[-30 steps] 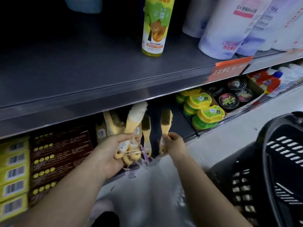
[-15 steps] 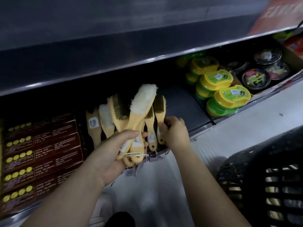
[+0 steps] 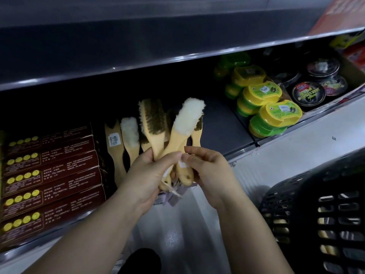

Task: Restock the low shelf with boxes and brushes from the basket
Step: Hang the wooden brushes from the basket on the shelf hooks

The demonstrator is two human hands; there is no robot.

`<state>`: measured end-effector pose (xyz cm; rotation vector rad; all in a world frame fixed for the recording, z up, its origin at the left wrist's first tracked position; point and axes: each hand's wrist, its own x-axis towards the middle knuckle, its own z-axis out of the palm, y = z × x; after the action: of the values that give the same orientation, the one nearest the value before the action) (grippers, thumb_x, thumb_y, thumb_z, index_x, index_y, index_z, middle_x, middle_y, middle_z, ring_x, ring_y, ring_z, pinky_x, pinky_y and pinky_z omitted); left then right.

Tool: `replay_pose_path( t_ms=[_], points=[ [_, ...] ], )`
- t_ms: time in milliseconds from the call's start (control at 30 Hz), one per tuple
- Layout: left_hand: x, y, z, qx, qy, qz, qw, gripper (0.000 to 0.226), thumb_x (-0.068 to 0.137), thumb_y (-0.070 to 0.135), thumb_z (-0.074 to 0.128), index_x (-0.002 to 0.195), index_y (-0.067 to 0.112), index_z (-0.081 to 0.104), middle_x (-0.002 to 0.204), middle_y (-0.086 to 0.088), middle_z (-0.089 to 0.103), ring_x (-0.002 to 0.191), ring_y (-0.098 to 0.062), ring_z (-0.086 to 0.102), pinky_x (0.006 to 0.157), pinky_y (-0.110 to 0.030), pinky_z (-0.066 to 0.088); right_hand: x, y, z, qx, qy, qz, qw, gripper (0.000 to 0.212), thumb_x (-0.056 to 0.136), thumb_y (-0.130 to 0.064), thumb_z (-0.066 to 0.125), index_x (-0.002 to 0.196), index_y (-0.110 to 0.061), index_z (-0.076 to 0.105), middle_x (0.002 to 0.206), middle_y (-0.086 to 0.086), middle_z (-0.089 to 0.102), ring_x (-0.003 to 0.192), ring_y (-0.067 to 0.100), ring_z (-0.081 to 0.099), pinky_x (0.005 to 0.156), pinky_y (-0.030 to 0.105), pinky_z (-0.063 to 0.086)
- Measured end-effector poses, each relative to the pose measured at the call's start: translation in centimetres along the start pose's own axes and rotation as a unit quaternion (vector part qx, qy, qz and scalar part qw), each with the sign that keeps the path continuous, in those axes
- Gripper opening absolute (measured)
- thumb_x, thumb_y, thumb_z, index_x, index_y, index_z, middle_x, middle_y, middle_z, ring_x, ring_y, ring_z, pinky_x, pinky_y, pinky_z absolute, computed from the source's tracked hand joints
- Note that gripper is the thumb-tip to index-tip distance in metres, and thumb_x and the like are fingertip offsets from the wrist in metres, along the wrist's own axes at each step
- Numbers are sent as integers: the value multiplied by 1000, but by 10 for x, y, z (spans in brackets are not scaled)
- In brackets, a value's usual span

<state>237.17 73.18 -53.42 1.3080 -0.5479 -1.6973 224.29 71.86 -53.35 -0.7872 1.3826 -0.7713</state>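
Grey shelf, pale floor; left hand tight round brushes, right hand pinch-tight on them.

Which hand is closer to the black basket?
The right hand. It is just left of the black basket, pinching at the brushes; the left hand grips those brushes from the far side, farther from the basket.
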Motion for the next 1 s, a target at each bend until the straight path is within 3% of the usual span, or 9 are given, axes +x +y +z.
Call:
replay_pose_path(
  t_ms=[67, 133, 267, 367, 533, 633, 800, 933, 1000],
  points=[
    [-1, 1, 2, -25, -8, 23, 999, 34, 63, 21, 70, 96, 16, 68, 81, -3, 75, 71, -12, 71, 56, -22, 55, 5, 1, -7, 29, 15, 5, 999, 16, 89, -10, 60, 105, -7, 64, 88, 16, 72, 75, 32, 65, 77, 45, 52],
    [-3, 2, 2, -52, -8, 28, 998, 32, 60, 20, 70, 91, 16, 68, 70, 2, 70, 59, -6, 64, 52, -18, 52, 12, 1, -14, 55, 38, -5, 998, 15, 92, -7, 56, 103, -4, 66, 91, 16, 72, 75, 23, 69, 76, 35, 57],
    [-4, 5, 1, -100, -1, 30, 995, 33, 61, 25, 70, 92, 13, 67, 66, 3, 68, 54, -4, 59, 50, -18, 51, 33, 5, -32, 86, 123, -26, 988, 18, 94, -4, 48, 101, -3, 64, 80, 9, 70, 66, 15, 67, 60, 23, 55],
    [0, 5, 1, -109, 26, 10, 994, 26, 72, 29, 68, 90, 9, 68, 63, 0, 67, 50, -7, 58, 47, -19, 51, 56, 11, -46, -5, 187, -43, 981, 19, 92, -7, 46, 103, -6, 62, 62, -1, 58, 51, 12, 51, 47, 24, 42],
    [11, -9, 6, -100, 90, -72, 988, 13, 85, 16, 57, 87, 4, 59, 53, -5, 56, 44, -14, 52, 46, -25, 39, 87, 19, -53, -215, 184, -35, 959, 26, 92, -12, 45, 113, -10, 60, 78, 6, 62, 64, 21, 54, 60, 34, 46],
    [13, -15, 10, -67, 70, -97, 991, 6, 86, 16, 59, 88, 11, 59, 60, -10, 57, 46, -20, 48, 50, -27, 35, 92, 20, -55, -300, 179, -66, 935, 23, 90, -8, 44, 101, -6, 63, 80, 15, 67, 70, 32, 59, 65, 40, 51],
    [14, -19, 15, -48, 49, -71, 995, 12, 86, 14, 62, 97, 14, 67, 91, -17, 63, 73, -26, 52, 57, -31, 39, 94, 17, -63, -334, 158, -74, 926, 19, 91, -8, 49, 94, -11, 67, 74, 3, 63, 65, 19, 56, 54, 24, 42],
    [18, -18, 20, -51, 49, -66, 995, 13, 86, 11, 62, 98, 12, 66, 89, -19, 60, 78, -30, 51, 63, -33, 37, 78, 14, -60, -329, 214, -117, 912, 19, 92, -13, 50, 106, -12, 63, 110, 11, 59, 93, 25, 59, 77, 28, 44],
    [21, -18, 22, -49, 52, -68, 995, 10, 85, 13, 63, 94, 14, 67, 77, -13, 64, 69, -27, 51, 55, -30, 40, 56, 12, -50, -285, 213, -156, 921, 13, 92, -22, 52, 89, -19, 64, 89, 4, 65, 81, 15, 61, 70, 28, 47]
  ],
)
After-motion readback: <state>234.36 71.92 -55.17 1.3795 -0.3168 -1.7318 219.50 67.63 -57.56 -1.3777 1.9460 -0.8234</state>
